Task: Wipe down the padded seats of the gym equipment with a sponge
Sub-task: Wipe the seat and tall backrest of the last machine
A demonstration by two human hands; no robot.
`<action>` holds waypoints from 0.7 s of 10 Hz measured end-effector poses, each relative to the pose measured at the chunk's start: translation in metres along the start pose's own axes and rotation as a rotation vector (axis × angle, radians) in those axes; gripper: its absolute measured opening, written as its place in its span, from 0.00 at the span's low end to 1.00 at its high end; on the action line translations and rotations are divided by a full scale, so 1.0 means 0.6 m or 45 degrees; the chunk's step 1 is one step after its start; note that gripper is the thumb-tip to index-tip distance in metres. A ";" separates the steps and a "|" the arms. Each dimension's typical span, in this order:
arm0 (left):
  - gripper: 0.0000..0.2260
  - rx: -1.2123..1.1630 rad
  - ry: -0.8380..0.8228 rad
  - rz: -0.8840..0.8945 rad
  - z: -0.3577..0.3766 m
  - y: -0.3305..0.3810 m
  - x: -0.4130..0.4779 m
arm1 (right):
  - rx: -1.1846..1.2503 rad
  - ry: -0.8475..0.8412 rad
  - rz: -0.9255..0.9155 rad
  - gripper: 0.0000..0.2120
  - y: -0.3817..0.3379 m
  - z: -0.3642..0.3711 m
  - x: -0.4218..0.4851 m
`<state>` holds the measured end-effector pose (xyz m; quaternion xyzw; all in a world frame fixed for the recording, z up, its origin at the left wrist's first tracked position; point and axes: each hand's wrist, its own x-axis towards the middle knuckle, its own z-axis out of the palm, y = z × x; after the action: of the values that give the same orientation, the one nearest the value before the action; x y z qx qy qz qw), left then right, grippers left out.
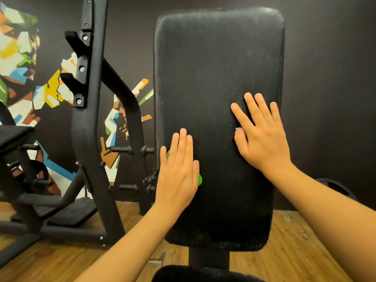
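Note:
A tall black padded backrest (213, 68) of a gym bench fills the middle of the view, standing nearly upright. My left hand (178, 171) lies flat with straight fingers on its lower left part, pressing a green sponge (200, 180) against the pad; only small green edges of the sponge show beside the palm. My right hand (262, 135) rests flat on the right side of the pad, fingers spread and straight, holding nothing. The front edge of the black seat pad (203, 274) shows at the bottom.
A black steel rack (91, 119) with hooks and weight pegs stands to the left, close to the backrest. Another padded bench (14, 137) sits at the far left. The floor (301, 251) is wood. A dark wall with a colourful mural (18, 47) is behind.

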<state>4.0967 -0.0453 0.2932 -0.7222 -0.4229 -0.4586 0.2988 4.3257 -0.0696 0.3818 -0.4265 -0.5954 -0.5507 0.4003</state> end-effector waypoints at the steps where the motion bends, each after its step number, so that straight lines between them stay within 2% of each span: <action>1: 0.27 0.002 0.013 -0.047 -0.002 0.010 0.016 | -0.004 -0.007 -0.004 0.26 0.000 0.000 0.000; 2: 0.27 -0.025 0.008 -0.062 0.001 0.011 0.000 | -0.006 -0.006 0.001 0.26 -0.001 0.000 -0.001; 4: 0.27 0.040 -0.096 0.026 0.037 0.017 -0.136 | -0.006 -0.015 0.008 0.26 -0.002 -0.003 -0.001; 6: 0.27 0.052 -0.123 0.095 0.031 0.010 -0.116 | -0.001 -0.064 0.016 0.26 -0.003 -0.007 0.000; 7: 0.27 0.024 -0.085 0.049 0.031 0.015 -0.104 | 0.000 -0.060 0.015 0.26 -0.003 -0.006 -0.001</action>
<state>4.0987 -0.0554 0.2280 -0.7424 -0.4230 -0.4243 0.2999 4.3244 -0.0735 0.3808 -0.4428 -0.6022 -0.5382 0.3894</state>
